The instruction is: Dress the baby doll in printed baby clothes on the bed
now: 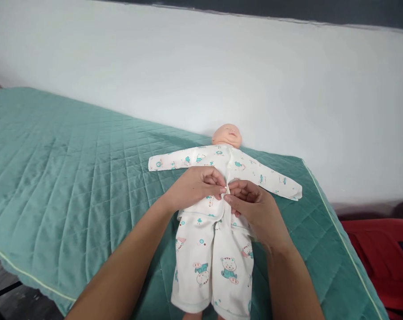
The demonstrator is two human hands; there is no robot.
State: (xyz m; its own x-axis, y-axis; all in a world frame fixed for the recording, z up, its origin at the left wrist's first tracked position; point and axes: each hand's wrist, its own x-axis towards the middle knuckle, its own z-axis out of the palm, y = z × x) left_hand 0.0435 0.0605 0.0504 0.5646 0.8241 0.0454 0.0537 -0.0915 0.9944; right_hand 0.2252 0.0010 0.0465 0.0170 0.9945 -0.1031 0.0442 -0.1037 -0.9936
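A baby doll (227, 135) lies on its back with its head toward the wall. It wears a white printed baby shirt (206, 155) and matching white pants (233, 262) with cartoon animals. Both shirt sleeves stretch out to the sides. My left hand (203, 184) pinches one front edge of the shirt at the middle of the chest. Close beside it, my right hand (250, 198) pinches the facing edge, fingertips almost meeting the left ones. A small fastener seems to be between the fingers, mostly hidden. Below the hands the shirt front hangs slightly apart over the pants.
A green quilted cover (81, 178) with pale piping spreads under the doll. A white wall (188, 66) rises behind it, with a dark band on top. On the right, below the bed edge, is a red object (378, 262). Dark floor shows at lower left.
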